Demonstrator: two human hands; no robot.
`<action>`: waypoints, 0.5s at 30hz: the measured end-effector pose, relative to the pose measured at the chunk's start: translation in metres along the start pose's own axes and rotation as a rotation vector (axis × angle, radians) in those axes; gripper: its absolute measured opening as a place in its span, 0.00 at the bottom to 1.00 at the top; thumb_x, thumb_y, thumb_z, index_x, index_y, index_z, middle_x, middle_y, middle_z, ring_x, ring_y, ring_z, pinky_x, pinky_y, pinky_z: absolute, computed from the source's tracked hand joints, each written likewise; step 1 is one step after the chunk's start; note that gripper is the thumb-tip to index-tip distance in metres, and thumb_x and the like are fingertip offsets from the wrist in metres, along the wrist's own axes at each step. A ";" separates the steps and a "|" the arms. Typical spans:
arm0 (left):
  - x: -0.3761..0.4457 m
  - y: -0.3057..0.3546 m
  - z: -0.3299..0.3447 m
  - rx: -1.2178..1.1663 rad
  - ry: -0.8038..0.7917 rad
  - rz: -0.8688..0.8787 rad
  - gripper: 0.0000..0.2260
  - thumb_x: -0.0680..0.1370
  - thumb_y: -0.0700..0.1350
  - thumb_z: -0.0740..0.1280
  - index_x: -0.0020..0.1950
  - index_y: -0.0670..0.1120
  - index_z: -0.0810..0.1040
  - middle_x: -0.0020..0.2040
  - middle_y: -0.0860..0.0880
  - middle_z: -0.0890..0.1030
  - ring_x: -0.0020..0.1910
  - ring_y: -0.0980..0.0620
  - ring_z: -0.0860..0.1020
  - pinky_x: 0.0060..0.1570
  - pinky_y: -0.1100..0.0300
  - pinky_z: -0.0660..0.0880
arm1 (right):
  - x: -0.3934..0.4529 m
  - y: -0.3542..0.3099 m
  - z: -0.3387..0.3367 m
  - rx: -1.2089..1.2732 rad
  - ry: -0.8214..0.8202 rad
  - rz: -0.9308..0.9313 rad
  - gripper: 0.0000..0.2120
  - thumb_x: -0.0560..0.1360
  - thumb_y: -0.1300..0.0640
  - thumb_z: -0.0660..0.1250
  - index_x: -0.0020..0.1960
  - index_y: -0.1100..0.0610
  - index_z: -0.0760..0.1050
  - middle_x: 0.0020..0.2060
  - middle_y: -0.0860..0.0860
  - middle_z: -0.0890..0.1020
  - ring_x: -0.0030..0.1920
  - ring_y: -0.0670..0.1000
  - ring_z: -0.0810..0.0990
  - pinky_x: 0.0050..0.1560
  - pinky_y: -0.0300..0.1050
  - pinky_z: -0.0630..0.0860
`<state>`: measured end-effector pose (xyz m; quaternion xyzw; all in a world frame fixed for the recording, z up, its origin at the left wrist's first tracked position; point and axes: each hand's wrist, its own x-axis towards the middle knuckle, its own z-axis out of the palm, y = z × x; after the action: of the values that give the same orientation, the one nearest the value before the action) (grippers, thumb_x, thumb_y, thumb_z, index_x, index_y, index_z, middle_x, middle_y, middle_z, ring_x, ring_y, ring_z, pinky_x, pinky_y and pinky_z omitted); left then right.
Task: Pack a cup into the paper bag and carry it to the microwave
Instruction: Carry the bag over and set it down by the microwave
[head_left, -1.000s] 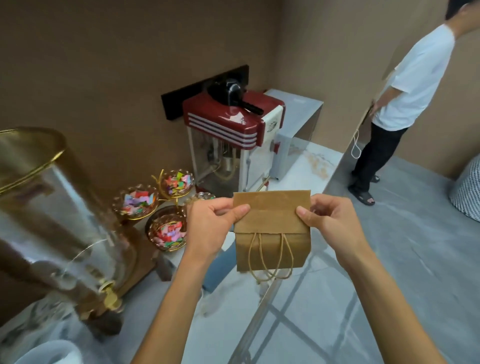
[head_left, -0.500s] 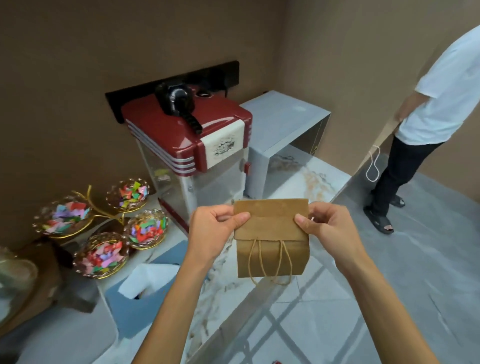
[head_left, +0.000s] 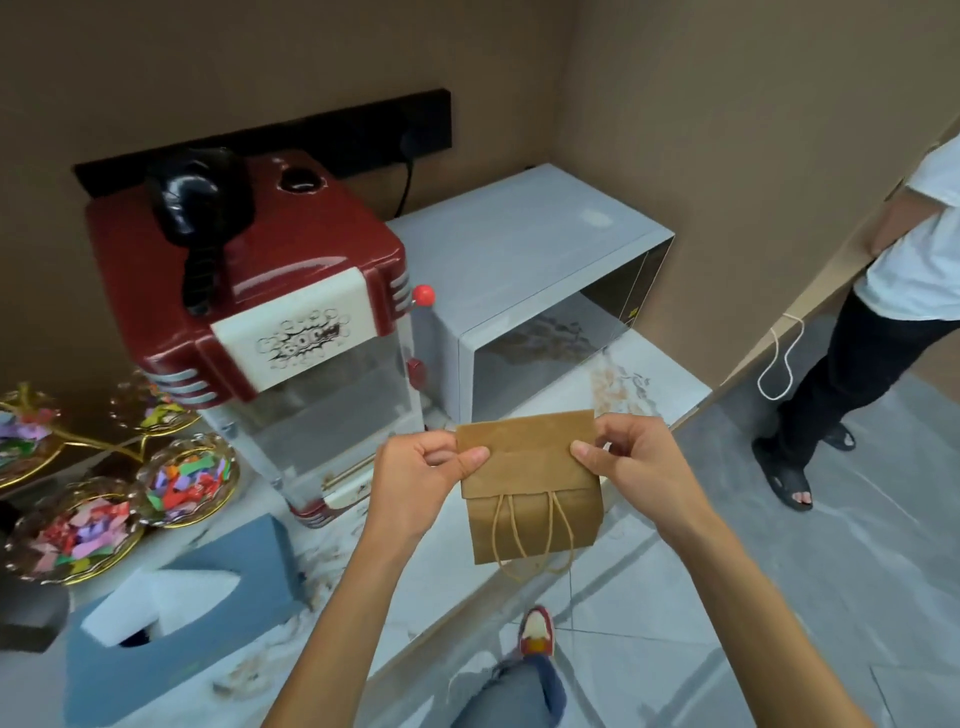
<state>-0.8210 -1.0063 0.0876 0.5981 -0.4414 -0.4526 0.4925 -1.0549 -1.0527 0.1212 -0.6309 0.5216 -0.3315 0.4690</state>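
Closer now than a second ago: microwave and popcorn machine fill more of the view, bag unchanged in grip.

Left hand: pinching folded top of paper bag, left edge.
Right hand: pinching right edge.
Bag: upright, off the counter, handles hanging; cup unseen.
Microwave: straight beyond bag, cavity open toward it, right hand nearer.

One paper bag, one microwave, three candy bowls.
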 end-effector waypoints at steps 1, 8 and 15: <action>0.011 -0.004 0.009 0.003 -0.002 -0.010 0.22 0.72 0.46 0.77 0.37 0.29 0.72 0.31 0.37 0.74 0.34 0.47 0.70 0.42 0.55 0.71 | 0.012 0.007 -0.008 -0.006 -0.018 0.008 0.17 0.75 0.64 0.71 0.29 0.51 0.77 0.24 0.38 0.76 0.25 0.37 0.72 0.30 0.26 0.67; 0.098 -0.035 0.078 0.177 0.049 -0.087 0.22 0.71 0.47 0.78 0.27 0.45 0.68 0.24 0.48 0.66 0.27 0.54 0.62 0.30 0.66 0.66 | 0.112 0.058 -0.060 -0.127 -0.136 0.077 0.16 0.75 0.62 0.73 0.31 0.50 0.78 0.28 0.39 0.80 0.30 0.37 0.75 0.35 0.30 0.71; 0.165 -0.063 0.132 0.259 0.035 -0.233 0.13 0.71 0.43 0.78 0.31 0.55 0.79 0.25 0.60 0.82 0.28 0.64 0.79 0.33 0.76 0.70 | 0.204 0.115 -0.092 -0.406 -0.305 0.168 0.13 0.74 0.58 0.74 0.33 0.56 0.74 0.34 0.46 0.78 0.39 0.48 0.75 0.42 0.42 0.73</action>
<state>-0.9120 -1.1838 -0.0062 0.7115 -0.4152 -0.4352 0.3632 -1.1301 -1.2753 0.0303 -0.7092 0.5514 -0.0810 0.4319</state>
